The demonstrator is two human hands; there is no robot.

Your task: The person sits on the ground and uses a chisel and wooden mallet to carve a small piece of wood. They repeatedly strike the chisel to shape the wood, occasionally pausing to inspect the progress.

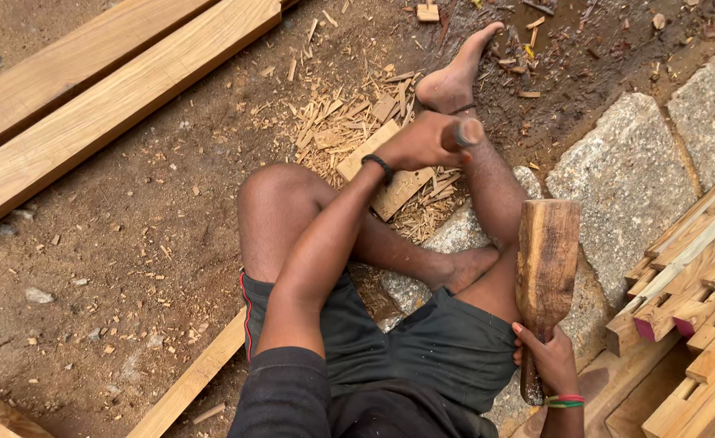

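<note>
Head view, person seated on bare brown dirt ground (pixel 130 243), legs folded, dark shorts.

Surroundings: two long pale sawn timber planks (pixel 106 89) lie side by side at upper left, running diagonally. A third pale plank (pixel 191 381) passes under the thigh at lower centre. Rough grey granite kerb stones (pixel 625 178) run along the right; beyond them, at the right edge, a stack of notched pale wooden frame pieces (pixel 698 284), some cut ends marked pink. A heap of light wood chips and shavings (pixel 349 122) covers the ground in front of the knees, near the bare foot (pixel 455 77). No containers in view.

Work piece: a small flat pale wooden block (pixel 394 191) lies on the chips, between the legs, partly hidden by the left forearm and hand.

Left hand (pixel 422 142): fingers closed around the round wooden handle of a chisel (pixel 464 132); only the handle end shows, the blade is hidden below the fist. Black band on the wrist. The hand sits directly above the block.

Right hand (pixel 545 357): fingers wrapped around the narrow grip of a heavy brown wooden mallet (pixel 545 259), head up, raised beside the right knee, well apart from the chisel. Red and green bangles on the wrist.
</note>
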